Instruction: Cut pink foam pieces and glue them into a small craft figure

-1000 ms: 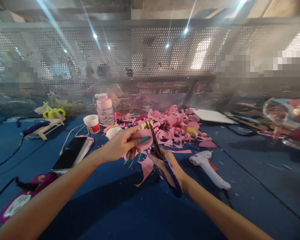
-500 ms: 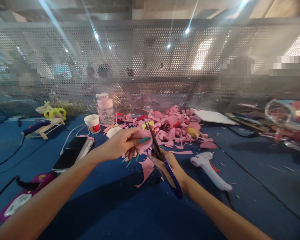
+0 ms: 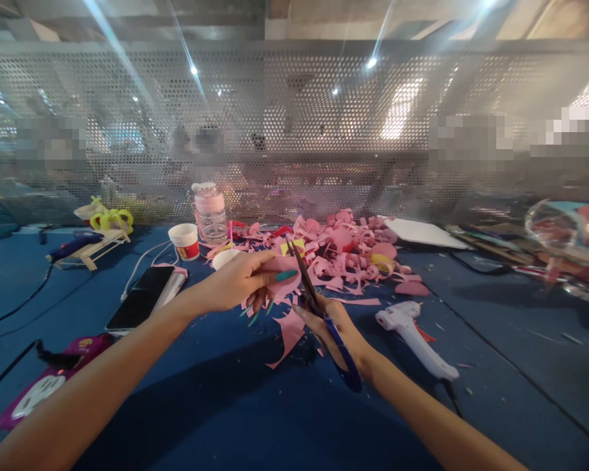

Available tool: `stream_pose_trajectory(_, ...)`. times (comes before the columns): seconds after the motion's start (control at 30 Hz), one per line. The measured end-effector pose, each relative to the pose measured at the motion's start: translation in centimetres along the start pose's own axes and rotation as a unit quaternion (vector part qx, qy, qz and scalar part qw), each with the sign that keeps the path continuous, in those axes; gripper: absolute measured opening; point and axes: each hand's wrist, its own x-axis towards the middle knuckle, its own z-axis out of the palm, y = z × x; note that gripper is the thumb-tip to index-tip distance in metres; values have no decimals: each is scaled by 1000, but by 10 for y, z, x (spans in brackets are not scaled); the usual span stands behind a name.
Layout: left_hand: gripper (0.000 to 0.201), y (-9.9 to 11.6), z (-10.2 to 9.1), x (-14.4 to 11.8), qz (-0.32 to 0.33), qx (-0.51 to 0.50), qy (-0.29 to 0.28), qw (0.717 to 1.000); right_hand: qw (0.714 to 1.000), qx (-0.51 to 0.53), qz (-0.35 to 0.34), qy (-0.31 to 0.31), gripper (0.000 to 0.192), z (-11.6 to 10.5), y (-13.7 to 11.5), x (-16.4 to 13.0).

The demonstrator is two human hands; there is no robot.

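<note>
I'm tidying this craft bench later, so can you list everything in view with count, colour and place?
pink sheet piece: one, pink, pinched in the left hand, scissor blades at its edge
scissors: one pair, blue handles, dark blades, in the right hand
pink offcuts: a heap, pink with some yellow, behind the hands
glue gun: one, white, lying right of the hands
phone: one, black screen, left of the hands
paper cup: one, white and red, far left of the heap
bottle: one, clear with pink, beside the cup
table: one, blue surface
left hand: holds the pink piece
right hand: grips the scissors
</note>
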Motion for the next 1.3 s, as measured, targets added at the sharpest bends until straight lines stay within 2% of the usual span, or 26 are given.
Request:
stream_pose_trajectory(0.2, 10, 2, -2, 0, -3, 29, -6, 1000, 1000, -10, -2, -3, 26, 0, 0, 0)
stream_pose_trajectory(0.57, 17, 3, -6, -1, -9, 21, -30, 999, 1000, 0, 3, -11, 27, 0, -2, 0)
stream_pose_trajectory(1.0, 3, 2, -12, 1, -16, 35, -44, 998, 1000, -25, -2, -8, 27, 1, 0, 0)
stream_pose_trajectory(1.3, 6, -1, -15, 1, -23, 30, -44, 998, 999, -44, -13, -2, 30, 0, 2, 1)
